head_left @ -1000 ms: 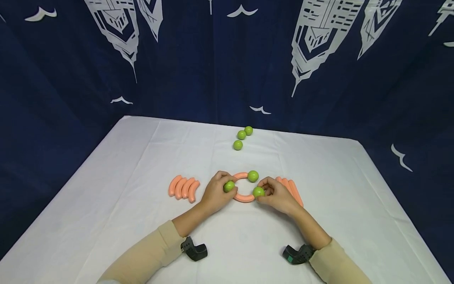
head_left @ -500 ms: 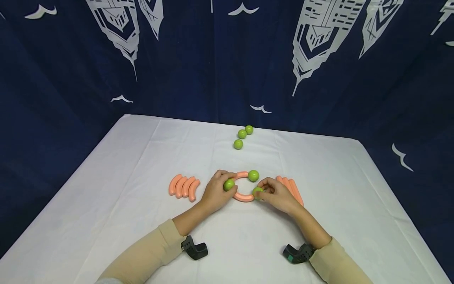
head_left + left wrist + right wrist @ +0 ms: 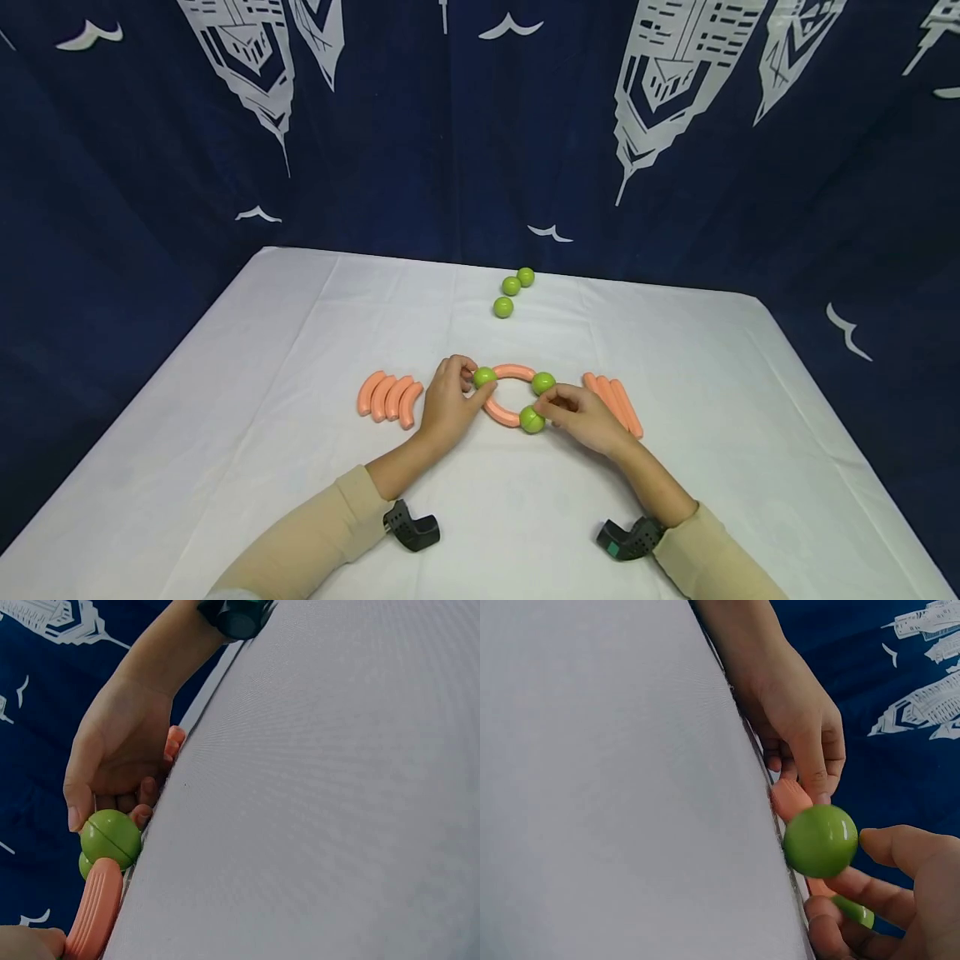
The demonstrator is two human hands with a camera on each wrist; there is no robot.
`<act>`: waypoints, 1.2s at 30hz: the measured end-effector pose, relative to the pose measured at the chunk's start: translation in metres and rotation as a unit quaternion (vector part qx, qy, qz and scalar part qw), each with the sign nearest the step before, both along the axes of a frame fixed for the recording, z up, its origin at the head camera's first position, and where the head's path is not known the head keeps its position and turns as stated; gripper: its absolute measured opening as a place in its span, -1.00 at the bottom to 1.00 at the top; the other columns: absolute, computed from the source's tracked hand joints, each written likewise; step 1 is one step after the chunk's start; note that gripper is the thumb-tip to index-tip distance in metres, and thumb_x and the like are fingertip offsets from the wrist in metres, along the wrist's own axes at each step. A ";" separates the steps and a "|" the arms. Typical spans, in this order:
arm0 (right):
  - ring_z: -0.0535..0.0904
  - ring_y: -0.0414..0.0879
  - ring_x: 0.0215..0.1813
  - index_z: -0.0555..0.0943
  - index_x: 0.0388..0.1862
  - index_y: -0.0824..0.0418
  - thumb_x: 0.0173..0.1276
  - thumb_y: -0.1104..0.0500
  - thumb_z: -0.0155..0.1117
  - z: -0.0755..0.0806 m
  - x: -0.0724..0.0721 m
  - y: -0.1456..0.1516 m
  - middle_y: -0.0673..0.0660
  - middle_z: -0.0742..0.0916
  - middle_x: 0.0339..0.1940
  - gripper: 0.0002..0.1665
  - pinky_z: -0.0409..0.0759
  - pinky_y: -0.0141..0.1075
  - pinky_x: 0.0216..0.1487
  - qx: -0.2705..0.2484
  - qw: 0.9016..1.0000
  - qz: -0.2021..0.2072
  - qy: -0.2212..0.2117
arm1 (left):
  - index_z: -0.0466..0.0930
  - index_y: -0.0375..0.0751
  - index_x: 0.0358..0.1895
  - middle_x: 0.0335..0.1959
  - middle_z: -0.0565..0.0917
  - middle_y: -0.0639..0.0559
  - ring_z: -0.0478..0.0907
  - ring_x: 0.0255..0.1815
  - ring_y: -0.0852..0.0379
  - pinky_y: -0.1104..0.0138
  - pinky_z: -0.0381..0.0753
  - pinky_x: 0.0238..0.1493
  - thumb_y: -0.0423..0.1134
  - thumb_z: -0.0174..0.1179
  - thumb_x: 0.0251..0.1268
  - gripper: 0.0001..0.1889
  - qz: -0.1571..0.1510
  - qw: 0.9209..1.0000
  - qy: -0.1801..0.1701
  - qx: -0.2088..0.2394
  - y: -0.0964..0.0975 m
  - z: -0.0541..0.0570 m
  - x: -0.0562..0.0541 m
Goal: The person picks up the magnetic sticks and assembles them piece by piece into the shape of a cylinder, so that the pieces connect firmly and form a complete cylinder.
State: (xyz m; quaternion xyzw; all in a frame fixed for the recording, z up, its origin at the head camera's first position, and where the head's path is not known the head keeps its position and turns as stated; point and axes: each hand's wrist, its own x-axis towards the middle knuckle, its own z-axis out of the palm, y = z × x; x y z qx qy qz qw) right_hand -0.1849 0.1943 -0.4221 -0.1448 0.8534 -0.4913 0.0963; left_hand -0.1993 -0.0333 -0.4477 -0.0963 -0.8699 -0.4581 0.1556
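Note:
On the white table, several glossy green balls and curved, sausage-like orange pieces form a ring. An orange arc (image 3: 514, 371) spans its back, and a second orange arc (image 3: 501, 412) curves along the front left. My left hand (image 3: 447, 408) pinches the ring's left green ball (image 3: 484, 377) between thumb and index finger. My right hand (image 3: 588, 421) has its thumb and index finger on the front green ball (image 3: 532, 419), whose groove shows in the left wrist view. A third green ball (image 3: 543, 383) lies at the back right, just beyond the right fingers.
Several loose orange arcs (image 3: 392, 398) lie in a row left of the ring. Straighter orange sticks (image 3: 615, 404) lie to the right, partly behind the right hand. Three green balls (image 3: 503, 307) sit near the table's far edge. A dark blue curtain (image 3: 450, 125) hangs behind.
The ring has turned clockwise as seen from above. Its left ball shifted away from me, the back ball moved right and nearer, and the front ball moved left and nearer. Both hands stayed close.

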 end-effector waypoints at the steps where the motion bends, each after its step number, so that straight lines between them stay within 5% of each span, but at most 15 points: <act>1: 0.51 -0.11 -0.34 0.66 -0.13 0.27 0.41 0.05 0.25 0.000 0.000 0.000 0.07 0.66 -0.38 -0.71 0.49 -0.35 -0.33 -0.001 1.000 0.006 0.003 | 0.47 -0.22 -0.11 -0.28 0.47 -0.02 0.43 -0.35 0.15 0.32 0.46 -0.32 -0.16 0.38 0.20 -0.67 0.004 1.000 0.003 0.000 0.000 0.000 0.000; 6: 0.51 -0.16 -0.37 0.69 -0.17 0.30 0.41 0.16 0.24 -0.002 0.000 -0.001 0.10 0.69 -0.36 -0.78 0.50 -0.38 -0.35 -0.011 1.000 0.004 0.018 | 0.47 -0.21 -0.12 -0.26 0.48 -0.03 0.45 -0.32 0.13 0.31 0.48 -0.29 -0.13 0.36 0.23 -0.68 0.000 1.000 0.003 -0.002 0.000 -0.001 0.000; 12: 0.37 -0.25 -0.56 0.62 -0.35 0.38 0.36 0.33 0.24 -0.006 -0.001 -0.003 0.23 0.61 -0.55 -0.89 0.34 -0.43 -0.53 -0.035 0.995 -0.051 0.081 | 0.41 -0.23 -0.03 -0.20 0.45 -0.03 0.45 -0.22 0.08 0.26 0.48 -0.20 -0.09 0.37 0.17 -0.56 -0.020 0.999 -0.028 -0.007 0.001 0.000 0.000; 18: 0.36 -0.20 -0.43 0.58 -0.46 0.24 0.24 0.39 0.33 -0.008 0.000 -0.005 -0.01 0.53 -0.49 -0.86 0.34 -0.45 -0.41 -0.023 0.978 -0.099 0.182 | 0.45 -0.24 -0.05 -0.21 0.49 -0.03 0.48 -0.21 0.06 0.23 0.50 -0.15 -0.21 0.33 0.12 -0.63 -0.024 0.999 -0.010 -0.024 0.000 0.000 -0.001; 23: 0.40 -0.10 -0.37 0.56 -0.50 0.17 0.17 0.38 0.35 -0.009 0.000 -0.007 -0.01 0.55 -0.44 -0.82 0.34 -0.41 -0.36 -0.005 0.959 -0.104 0.262 | 0.53 -0.23 -0.03 -0.18 0.57 -0.02 0.50 -0.19 0.06 0.22 0.50 -0.12 -0.25 0.32 0.10 -0.65 -0.052 0.998 0.005 -0.021 -0.002 -0.001 -0.001; 30: 0.48 -0.11 -0.31 0.64 -0.32 0.25 0.21 0.37 0.33 -0.011 0.001 -0.007 0.06 0.65 -0.33 -0.92 0.43 -0.38 -0.33 -0.016 0.973 -0.103 0.204 | 0.62 -0.17 0.03 -0.11 0.65 0.03 0.54 -0.13 0.11 0.22 0.48 -0.05 -0.28 0.29 0.14 -0.65 -0.119 0.992 0.003 -0.028 -0.003 -0.002 -0.001; 36: 0.54 -0.09 -0.19 0.65 -0.10 0.21 0.28 0.23 0.35 -0.012 0.003 -0.007 0.05 0.67 -0.20 -0.79 0.47 -0.31 -0.18 0.005 0.990 -0.044 0.133 | 0.62 -0.16 0.08 -0.07 0.67 0.04 0.56 -0.07 0.12 0.25 0.49 0.03 -0.27 0.23 0.20 -0.65 -0.216 0.976 -0.002 -0.040 -0.004 -0.001 0.000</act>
